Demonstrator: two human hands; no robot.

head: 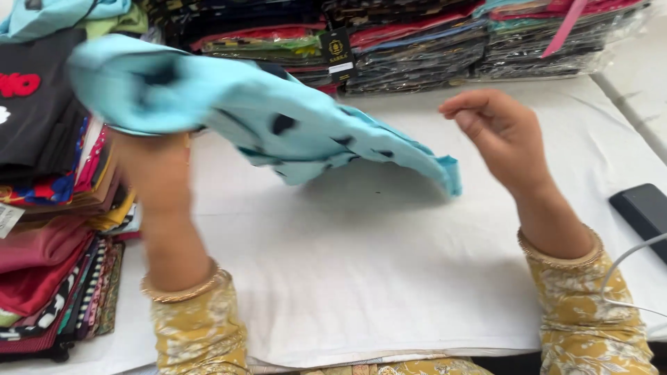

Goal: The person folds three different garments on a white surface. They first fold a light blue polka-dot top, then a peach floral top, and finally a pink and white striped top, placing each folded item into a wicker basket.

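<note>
Here: white-covered worktop point(389, 292) lower centre, bare under arms. Left hand point(156, 173) at centre left, fingers closed on bunched end of light blue garment with dark spots point(292, 132), held up off cloth. Garment's long axis runs left to right, sloping down to free corner just short of right hand point(504, 135). Right fingers loosely curled, holding nothing, nearer that corner. Folded fabric stacks point(48, 229) at left edge; wrapped stacks point(417, 48) along top; dark flat device point(643, 208) at right edge.

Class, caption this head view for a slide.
Left hand lifts a light blue garment over a white table; right hand empty.
</note>
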